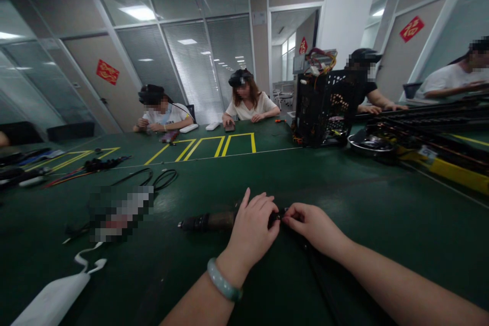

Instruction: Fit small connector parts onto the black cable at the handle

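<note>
Dark cylindrical connector (214, 220) held | left grip (250, 229) closed, right grip (311, 224) pinching its tip | drop onto worktop (382, 198) risked if pinch slips

A dark green work surface (344, 198) stretches ahead, marked with yellow tape outlines (204, 145). A dark cylindrical part (208, 221) lies near the front edge. To its left are a coil of black cable (162, 179) and a pixelated, unreadable object (120, 212), with a white pouch (49, 301) at the near corner. Farther back on the right stand a black perforated computer case (324, 107) trailing wires and a round metal pan (371, 145), beside long black rails (428, 125) over a yellow bar (454, 173).
</note>
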Action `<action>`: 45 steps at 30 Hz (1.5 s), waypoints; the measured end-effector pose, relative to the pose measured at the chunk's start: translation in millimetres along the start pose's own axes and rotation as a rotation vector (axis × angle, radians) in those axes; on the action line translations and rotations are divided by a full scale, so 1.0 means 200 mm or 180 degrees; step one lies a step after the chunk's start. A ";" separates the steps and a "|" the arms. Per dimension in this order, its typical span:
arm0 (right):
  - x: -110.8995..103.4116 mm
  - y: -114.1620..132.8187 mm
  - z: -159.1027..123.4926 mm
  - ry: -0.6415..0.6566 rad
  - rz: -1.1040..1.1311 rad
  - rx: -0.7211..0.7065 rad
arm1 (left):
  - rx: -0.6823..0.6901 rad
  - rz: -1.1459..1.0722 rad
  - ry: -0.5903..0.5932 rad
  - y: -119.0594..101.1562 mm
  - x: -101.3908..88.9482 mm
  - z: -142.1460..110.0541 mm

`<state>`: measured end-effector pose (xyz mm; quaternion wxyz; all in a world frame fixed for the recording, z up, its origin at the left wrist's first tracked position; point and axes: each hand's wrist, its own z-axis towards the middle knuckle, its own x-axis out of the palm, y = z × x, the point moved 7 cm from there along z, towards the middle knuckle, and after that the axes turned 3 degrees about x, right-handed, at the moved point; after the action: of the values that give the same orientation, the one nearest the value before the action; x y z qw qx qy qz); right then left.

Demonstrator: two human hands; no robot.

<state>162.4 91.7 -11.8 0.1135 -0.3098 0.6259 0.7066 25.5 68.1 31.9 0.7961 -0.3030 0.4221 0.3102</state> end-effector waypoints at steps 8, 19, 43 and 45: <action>0.00 0.01 0.00 0.0005 -0.0026 0.0008 | 0.0020 -0.0056 0.0151 0.00 0.02 -0.01; 0.00 -0.01 0.00 0.0050 0.0030 0.0075 | -0.0106 -0.0192 0.0264 0.01 0.04 0.00; -0.01 0.00 -0.01 0.0062 0.0020 0.0070 | -0.0253 -0.0196 0.0265 0.02 0.04 -0.01; -0.01 0.00 -0.01 0.0052 0.0007 0.0060 | -0.0238 -0.0199 0.0260 0.02 0.03 -0.01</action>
<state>164.4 91.1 -11.7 0.1104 -0.3138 0.6338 0.6983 24.4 71.5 24.5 0.7757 -0.3580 0.4326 0.2881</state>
